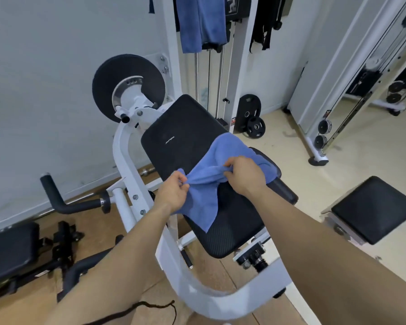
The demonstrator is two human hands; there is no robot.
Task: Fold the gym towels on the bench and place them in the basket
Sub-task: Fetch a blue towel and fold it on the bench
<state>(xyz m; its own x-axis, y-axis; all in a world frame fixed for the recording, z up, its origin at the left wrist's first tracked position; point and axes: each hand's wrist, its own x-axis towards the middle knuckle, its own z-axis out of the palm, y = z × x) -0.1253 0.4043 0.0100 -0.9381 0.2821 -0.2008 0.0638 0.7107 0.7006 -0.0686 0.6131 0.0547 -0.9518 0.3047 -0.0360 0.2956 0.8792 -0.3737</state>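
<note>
A blue towel lay rumpled across the black seat of the bench, its far end resting on the backrest pad. The left hand pinched its near edge and the right hand gripped a bunched fold just beside it, both hands on the cloth

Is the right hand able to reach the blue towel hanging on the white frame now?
Probably not yet: the right hand grips the towel on the seat, and the hanging towel is far beyond the backrest. It would have to let go first.
</note>
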